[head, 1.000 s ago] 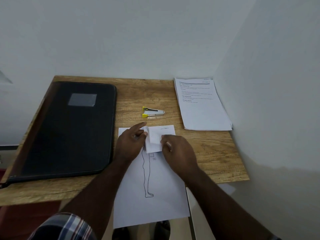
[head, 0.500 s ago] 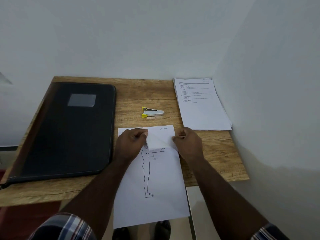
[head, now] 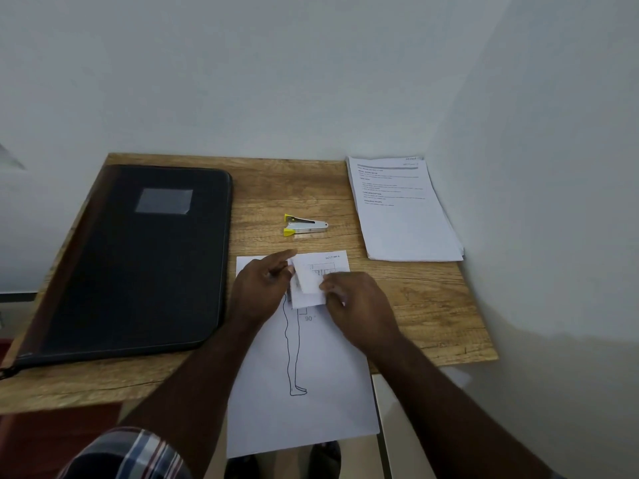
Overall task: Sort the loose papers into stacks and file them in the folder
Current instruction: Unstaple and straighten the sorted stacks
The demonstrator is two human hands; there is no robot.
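Observation:
A white sheet with an outline drawing of a standing figure [head: 311,385] lies at the table's front edge and hangs over it. On its upper part both hands hold a small folded slip of paper [head: 307,281]. My left hand [head: 261,286] pinches the slip's left edge. My right hand [head: 356,305] grips its lower right corner. A closed black zip folder [head: 138,261] lies on the left half of the table. A stack of printed papers [head: 401,209] rests at the back right, against the wall.
A small stapler with yellow ends [head: 304,225] lies on the wooden table [head: 415,299] behind my hands. White walls close in behind and on the right. The table's right edge ends beside my right forearm.
My right hand came back from the sheet's right edge to the small slip, which now shows more of its printed face, partly unfolded between both hands.

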